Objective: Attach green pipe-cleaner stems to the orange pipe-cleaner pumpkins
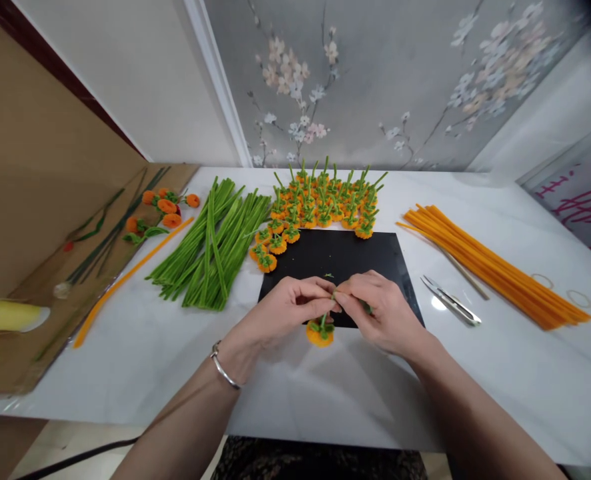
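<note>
Over the front of a black mat (345,260), my left hand (295,303) and my right hand (375,307) meet with fingertips pinched together. Between them runs the green stem of an orange pipe-cleaner flower (320,333), whose head hangs below my left fingers. Both hands are closed on this stem; the exact grip at the fingertips is partly hidden. Finished-looking orange flowers (320,200) with green stems pointing up crowd the mat's back and left edges. A small green scrap (329,275) lies on the mat just beyond my fingers.
Green pipe cleaners (215,247) are heaped left of the mat. Orange pipe cleaners (495,267) lie to the right, beside metal thread snips (450,300). Farther left, cardboard (25,360) bears a yellow roll (10,315) and several orange blooms (168,205). A single orange strip (130,283) crosses the white table.
</note>
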`<action>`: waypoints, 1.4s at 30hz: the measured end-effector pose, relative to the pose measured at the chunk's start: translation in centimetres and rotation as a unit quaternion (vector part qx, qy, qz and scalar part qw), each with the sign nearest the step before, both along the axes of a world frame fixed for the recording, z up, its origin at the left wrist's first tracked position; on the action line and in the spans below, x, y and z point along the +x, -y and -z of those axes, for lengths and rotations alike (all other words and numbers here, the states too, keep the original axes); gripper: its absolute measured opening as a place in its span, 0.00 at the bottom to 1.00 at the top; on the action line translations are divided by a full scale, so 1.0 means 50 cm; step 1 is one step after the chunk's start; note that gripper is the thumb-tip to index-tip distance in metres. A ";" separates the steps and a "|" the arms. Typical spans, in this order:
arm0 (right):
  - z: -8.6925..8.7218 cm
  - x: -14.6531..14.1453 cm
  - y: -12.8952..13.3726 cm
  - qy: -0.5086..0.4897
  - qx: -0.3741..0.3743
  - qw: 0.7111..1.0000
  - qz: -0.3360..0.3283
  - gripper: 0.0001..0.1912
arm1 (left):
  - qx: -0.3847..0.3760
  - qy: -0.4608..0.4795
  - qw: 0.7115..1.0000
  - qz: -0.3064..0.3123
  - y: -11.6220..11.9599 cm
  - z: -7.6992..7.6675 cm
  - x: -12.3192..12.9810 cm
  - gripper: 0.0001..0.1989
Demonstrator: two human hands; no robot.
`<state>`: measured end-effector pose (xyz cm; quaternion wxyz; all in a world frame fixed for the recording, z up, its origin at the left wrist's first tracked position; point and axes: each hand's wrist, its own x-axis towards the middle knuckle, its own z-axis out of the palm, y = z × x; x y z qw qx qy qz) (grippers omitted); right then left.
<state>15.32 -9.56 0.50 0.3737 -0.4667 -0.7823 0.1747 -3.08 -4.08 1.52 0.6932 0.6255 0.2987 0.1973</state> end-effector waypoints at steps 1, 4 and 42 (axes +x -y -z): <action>0.000 0.000 0.000 -0.001 -0.001 1.000 0.004 0.12 | 0.003 0.005 1.000 -0.015 0.000 0.002 0.002 0.08; -0.003 0.000 0.001 -0.007 -0.016 1.000 0.011 0.12 | 0.001 0.018 0.999 -0.044 0.002 0.006 0.006 0.06; 0.001 0.008 0.002 0.048 0.002 0.999 -0.018 0.13 | 0.118 -0.037 0.991 -0.043 0.012 -0.013 0.014 0.07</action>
